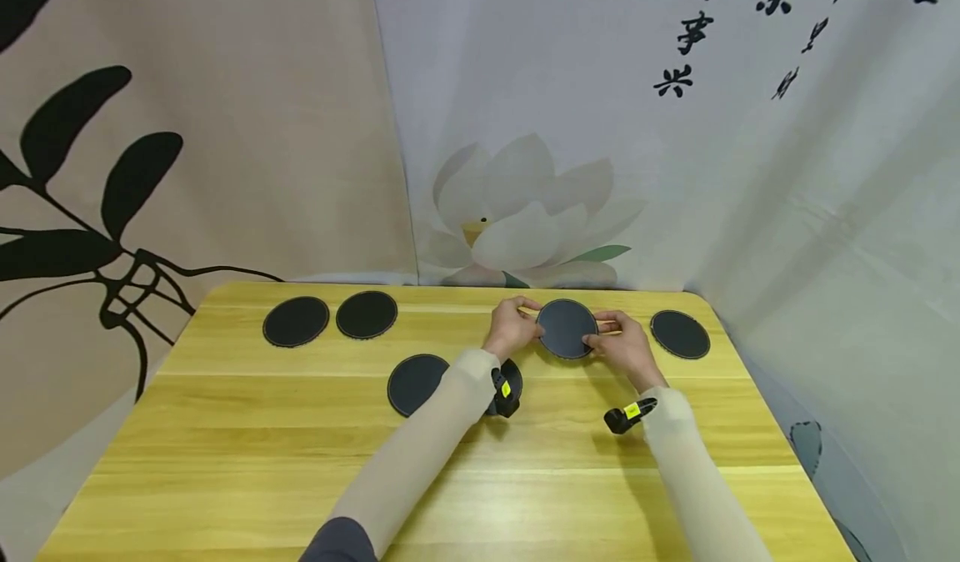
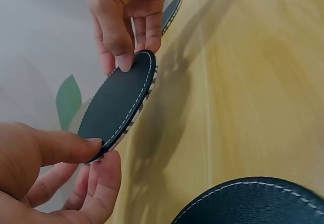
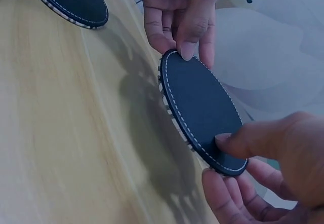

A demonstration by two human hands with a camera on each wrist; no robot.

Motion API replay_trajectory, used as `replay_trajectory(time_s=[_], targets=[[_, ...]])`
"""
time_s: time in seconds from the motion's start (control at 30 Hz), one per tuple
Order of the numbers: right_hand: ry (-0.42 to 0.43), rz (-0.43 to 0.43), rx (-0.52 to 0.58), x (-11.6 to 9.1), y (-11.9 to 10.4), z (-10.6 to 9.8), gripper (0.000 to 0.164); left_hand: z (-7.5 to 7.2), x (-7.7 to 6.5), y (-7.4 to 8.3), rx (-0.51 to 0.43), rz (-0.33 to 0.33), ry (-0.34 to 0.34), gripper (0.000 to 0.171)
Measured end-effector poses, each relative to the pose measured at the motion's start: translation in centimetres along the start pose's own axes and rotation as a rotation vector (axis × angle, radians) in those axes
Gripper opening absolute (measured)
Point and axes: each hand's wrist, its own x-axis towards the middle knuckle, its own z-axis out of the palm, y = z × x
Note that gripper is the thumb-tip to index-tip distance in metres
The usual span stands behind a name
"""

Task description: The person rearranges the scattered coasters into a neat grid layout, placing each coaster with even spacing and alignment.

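A round black coaster [image 1: 567,328] with pale edge stitching is held up off the table between both hands. My left hand [image 1: 513,327] pinches its left edge, thumb on the dark face and fingers beneath. On the opposite edge my right hand [image 1: 621,345] grips it the same way. The right wrist view shows the coaster [image 3: 202,107] tilted, with a checked pattern along its rim and its shadow on the wood. Another black coaster [image 1: 679,334] lies on the table to the right of my right hand.
Two black coasters, a left one [image 1: 296,322] and its neighbour [image 1: 367,314], lie at the back left of the wooden table [image 1: 247,462]. A further coaster [image 1: 417,383] and one more [image 1: 512,376] are partly hidden by my left forearm. A printed curtain [image 1: 525,87] hangs behind.
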Motion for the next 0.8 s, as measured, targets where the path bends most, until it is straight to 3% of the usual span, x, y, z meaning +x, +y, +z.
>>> replay_trajectory(time_s=[0.8], targets=[[-0.064, 0.025, -0.058, -3.7, 0.2, 0.6, 0.052, -0.7, -5.2, -1.6, 0.055, 0.028, -0.020, 0.036]])
